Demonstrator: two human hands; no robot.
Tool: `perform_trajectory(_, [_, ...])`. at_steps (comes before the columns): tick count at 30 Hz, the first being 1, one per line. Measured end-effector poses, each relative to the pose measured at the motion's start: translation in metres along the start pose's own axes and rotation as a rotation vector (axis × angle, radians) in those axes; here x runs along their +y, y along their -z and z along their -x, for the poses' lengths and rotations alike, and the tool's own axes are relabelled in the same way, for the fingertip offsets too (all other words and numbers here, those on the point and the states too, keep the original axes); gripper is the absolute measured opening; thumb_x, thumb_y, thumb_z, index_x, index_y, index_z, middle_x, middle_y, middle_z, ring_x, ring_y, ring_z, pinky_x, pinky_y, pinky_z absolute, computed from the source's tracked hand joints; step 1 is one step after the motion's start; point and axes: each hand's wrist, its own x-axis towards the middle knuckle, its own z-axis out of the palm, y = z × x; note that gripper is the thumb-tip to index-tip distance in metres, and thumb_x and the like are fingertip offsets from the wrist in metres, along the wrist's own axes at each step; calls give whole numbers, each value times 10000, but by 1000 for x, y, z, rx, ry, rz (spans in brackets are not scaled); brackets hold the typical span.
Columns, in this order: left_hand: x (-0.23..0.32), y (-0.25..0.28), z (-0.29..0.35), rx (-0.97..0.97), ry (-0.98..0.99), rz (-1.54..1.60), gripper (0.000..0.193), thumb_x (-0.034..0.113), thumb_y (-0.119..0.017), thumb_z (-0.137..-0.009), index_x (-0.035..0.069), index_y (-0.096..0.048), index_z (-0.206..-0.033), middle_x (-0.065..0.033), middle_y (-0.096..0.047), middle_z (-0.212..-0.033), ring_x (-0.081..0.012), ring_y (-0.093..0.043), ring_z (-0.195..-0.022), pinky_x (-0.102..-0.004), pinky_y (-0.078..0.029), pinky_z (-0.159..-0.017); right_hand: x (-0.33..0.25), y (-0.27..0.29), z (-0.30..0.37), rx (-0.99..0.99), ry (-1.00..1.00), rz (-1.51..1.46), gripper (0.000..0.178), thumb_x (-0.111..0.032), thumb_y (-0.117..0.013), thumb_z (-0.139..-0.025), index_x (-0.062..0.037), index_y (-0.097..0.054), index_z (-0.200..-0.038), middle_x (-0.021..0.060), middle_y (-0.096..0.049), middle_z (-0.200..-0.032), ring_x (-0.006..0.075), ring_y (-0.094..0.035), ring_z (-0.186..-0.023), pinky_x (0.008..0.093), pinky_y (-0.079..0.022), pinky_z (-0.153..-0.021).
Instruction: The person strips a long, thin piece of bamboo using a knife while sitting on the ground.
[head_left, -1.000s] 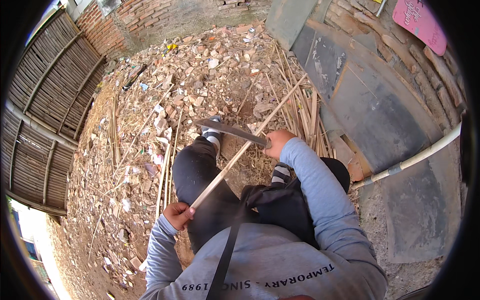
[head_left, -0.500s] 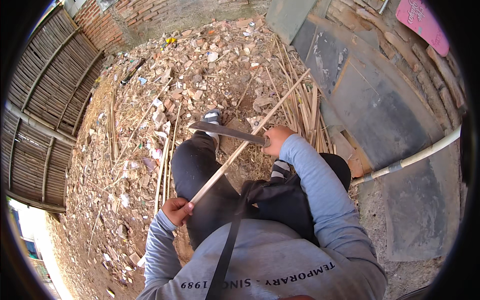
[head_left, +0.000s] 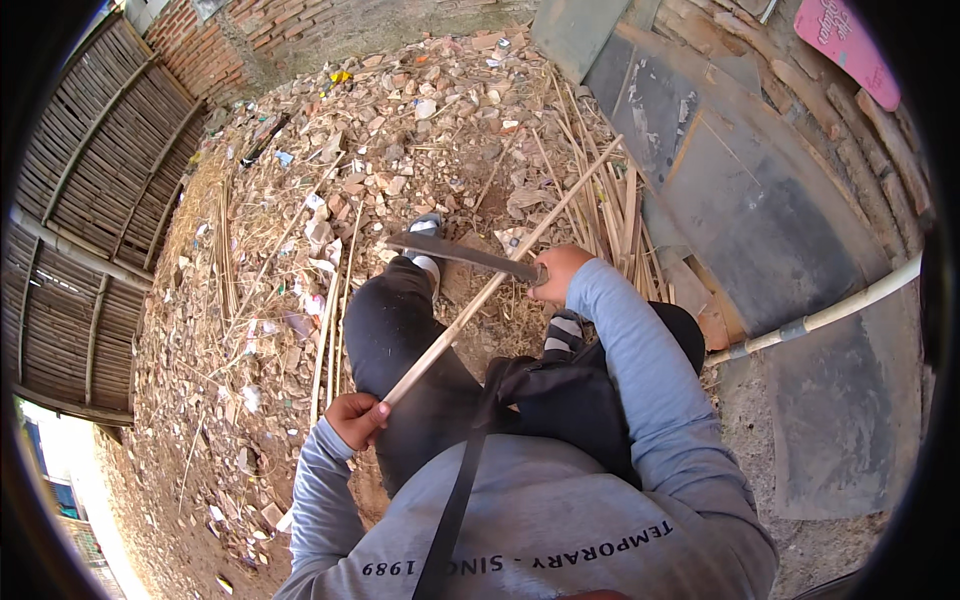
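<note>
A long pale bamboo strip [head_left: 452,333] slants across my legs, from my left thigh up toward the far right. Its near end is gripped in my left hand [head_left: 358,420], thumb on top. My right hand [head_left: 559,272] is closed round the handle of a machete [head_left: 460,252], most of the handle hidden by the fingers. The dark blade points left and crosses over the strip close to my right hand. Whether its edge touches the strip I cannot tell.
Split bamboo strips [head_left: 618,225] lie in a pile at the far right, and more strips [head_left: 328,330] beside my left leg. Stony rubble covers the ground. Dark sheets [head_left: 740,200] lean at the right near a pale pole [head_left: 820,318]. A bamboo fence [head_left: 90,190] stands left.
My right hand and the machete have shifted slightly to the right, and the blade looks turned a little. The strip and my left hand have hardly moved.
</note>
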Motion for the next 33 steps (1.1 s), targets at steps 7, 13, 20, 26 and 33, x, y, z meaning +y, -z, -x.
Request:
perform_trajectory(7, [1, -2, 0, 20, 30, -13, 416, 394, -619, -919, 29, -600, -721, -18, -513, -493, -86, -464, -389, -223, -355, -380, 9, 1, -6, 91, -152, -35, 470, -381, -714, -719, -67, -670, -1066, 190, -667, -992, 342, -635, -958, 412, -497, -869])
perform_trajectory(13, [6, -2, 2, 20, 33, -21, 410, 386, -611, -926, 31, -599, -721, -19, -515, -496, -88, -466, -392, -225, -357, -384, 2, -13, -3, 98, 10, -26, 415, -386, -735, -712, -79, -692, -989, 207, -664, -917, 364, -637, -902, 428, -501, -821])
perform_trajectory(20, [5, -4, 2, 30, 21, -20, 406, 387, -611, -925, 35, -598, -724, -13, -515, -496, -79, -464, -396, -216, -359, -389, 9, -1, -7, 88, -139, -46, 508, -385, -717, -712, -66, -660, -1102, 186, -660, -1060, 340, -623, -1013, 400, -487, -908])
perform_trajectory(26, [4, -5, 3, 40, 1, -16, 417, 391, -610, -925, 34, -597, -709, -12, -506, -486, -77, -457, -385, -217, -349, -373, 9, 2, -6, 71, -138, -86, 610, -440, -760, -684, -41, -656, -1134, 226, -633, -1114, 356, -611, -1037, 387, -478, -924])
perform_trajectory(33, [3, -4, 2, 31, -12, -6, 423, 394, -608, -926, 31, -600, -709, -10, -508, -488, -78, -472, -393, -218, -354, -374, 10, 1, -3, 60, -115, -92, 566, -432, -758, -686, -55, -668, -1099, 225, -658, -1024, 362, -631, -974, 400, -498, -880])
